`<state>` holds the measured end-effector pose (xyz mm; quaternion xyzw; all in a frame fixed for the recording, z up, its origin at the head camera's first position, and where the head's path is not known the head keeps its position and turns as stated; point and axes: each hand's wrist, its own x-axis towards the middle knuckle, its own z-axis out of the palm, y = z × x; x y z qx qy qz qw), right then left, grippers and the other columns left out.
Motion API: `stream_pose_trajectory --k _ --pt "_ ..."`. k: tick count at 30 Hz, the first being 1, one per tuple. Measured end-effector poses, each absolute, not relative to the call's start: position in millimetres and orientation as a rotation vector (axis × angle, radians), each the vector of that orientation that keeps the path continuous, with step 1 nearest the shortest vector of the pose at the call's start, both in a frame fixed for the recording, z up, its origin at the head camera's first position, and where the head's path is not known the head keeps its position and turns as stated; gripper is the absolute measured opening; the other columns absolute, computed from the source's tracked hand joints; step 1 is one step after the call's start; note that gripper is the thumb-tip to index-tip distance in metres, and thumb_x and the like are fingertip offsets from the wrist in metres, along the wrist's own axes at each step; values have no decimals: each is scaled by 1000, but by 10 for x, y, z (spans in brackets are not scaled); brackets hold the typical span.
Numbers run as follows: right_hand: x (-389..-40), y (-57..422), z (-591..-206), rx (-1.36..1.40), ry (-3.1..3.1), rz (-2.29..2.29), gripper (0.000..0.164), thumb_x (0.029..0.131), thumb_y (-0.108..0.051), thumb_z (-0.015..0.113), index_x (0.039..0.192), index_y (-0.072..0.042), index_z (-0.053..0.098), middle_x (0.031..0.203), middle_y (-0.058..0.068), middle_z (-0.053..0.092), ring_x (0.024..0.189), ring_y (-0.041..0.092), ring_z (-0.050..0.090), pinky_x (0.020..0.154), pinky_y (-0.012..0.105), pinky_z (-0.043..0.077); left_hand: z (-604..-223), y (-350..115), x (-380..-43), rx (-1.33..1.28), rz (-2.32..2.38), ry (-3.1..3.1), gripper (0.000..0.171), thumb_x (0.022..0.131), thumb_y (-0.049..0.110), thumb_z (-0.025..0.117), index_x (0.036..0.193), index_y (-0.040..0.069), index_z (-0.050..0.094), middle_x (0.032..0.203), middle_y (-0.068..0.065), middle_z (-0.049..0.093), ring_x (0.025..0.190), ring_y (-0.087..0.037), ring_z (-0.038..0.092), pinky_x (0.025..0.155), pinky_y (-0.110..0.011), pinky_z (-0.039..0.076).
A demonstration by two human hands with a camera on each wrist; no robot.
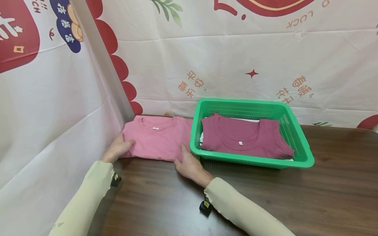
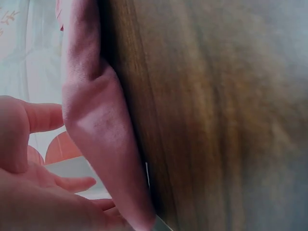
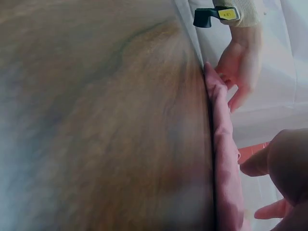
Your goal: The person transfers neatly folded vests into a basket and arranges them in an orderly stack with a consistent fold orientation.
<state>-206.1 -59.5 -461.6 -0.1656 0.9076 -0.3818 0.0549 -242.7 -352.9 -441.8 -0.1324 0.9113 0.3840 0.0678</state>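
A folded pink T-shirt (image 1: pixel 156 141) lies on the table against the back cloth, its neckline and small label facing up. My left hand (image 1: pixel 118 147) is at its left edge, the thumb over the fabric. In the left wrist view the fingers (image 2: pixel 77 184) of that hand extend loosely beside the shirt's folded side (image 2: pixel 103 120). At the front right corner, my right hand (image 1: pixel 190 165) touches the shirt with fingers extended. The right wrist view has both hands alongside the shirt's front fold (image 3: pixel 224 144), with the left hand (image 3: pixel 240 67) farther off.
Right of the shirt stands a green plastic basket (image 1: pixel 254 161), close against it. Inside lies a folded dark-pink top (image 1: pixel 239 137) over white fabric. A printed white cloth (image 1: pixel 224 65) hangs behind the brown wooden table (image 1: pixel 159 196), and another (image 1: pixel 59 114) hangs along the left.
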Motion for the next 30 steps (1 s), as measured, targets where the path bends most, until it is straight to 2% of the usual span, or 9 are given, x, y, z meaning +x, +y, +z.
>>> stream_pose_trajectory --k 2,6,9,13,17,23,27,30 --pt "-2067 -618 -4617 -462 2764 -1163 67 88 -20 56 145 1 27 138 23 50 115 31 53 97 47 46 -4430 -3532 -2446 -410 1175 2733 74 93 28 50 147 -7 13 146 -31 28 129 -42 31 110 -57 25" --pt "-2082 -654 -4615 -363 2788 -1180 62 88 -20 55 141 -1 29 127 24 56 90 33 62 83 49 53 -4437 -3543 -2482 -459 1166 2750 69 93 28 48 143 -11 22 142 -33 34 127 -42 35 109 -55 28" --pt "-2101 -673 -4615 -285 2778 -1230 65 89 -20 53 143 0 24 129 24 53 92 33 60 84 48 52 -4434 -3558 -2509 -522 1129 2756 69 93 31 47 141 -13 24 141 -35 35 127 -44 35 108 -55 29" --pt "-2135 -689 -4618 -236 2771 -1320 71 88 -18 55 146 2 19 137 25 45 116 33 49 98 47 44 -4431 -3570 -2536 -594 1088 2739 70 93 34 46 139 -15 27 139 -36 37 125 -45 36 107 -55 31" --pt "-2172 -700 -4622 -207 2798 -1376 70 86 -17 56 145 2 23 141 26 40 123 34 43 101 47 41 -4443 -3578 -2560 -619 1087 2690 69 93 38 45 135 -14 32 136 -34 41 118 -41 41 105 -54 33" --pt "-2200 -724 -4630 -128 2786 -1385 64 87 -22 54 143 -3 29 141 24 41 120 37 46 100 49 42 -4489 -3598 -2590 -633 1157 2700 69 93 38 46 134 -15 33 133 -34 43 115 -41 43 104 -53 35" --pt "-2207 -738 -4634 -120 2787 -1391 55 87 -23 53 136 -6 36 129 24 50 105 38 55 90 50 48 -4533 -3617 -2610 -653 1187 2729 70 93 35 48 138 -15 30 136 -35 41 121 -42 41 106 -53 33" --pt "-2215 -745 -4643 -128 2800 -1409 51 86 -21 53 133 -6 38 126 25 51 100 37 55 88 50 49 -4560 -3621 -2625 -669 1177 2782 70 91 31 51 140 -14 29 138 -36 40 124 -44 39 107 -52 33"
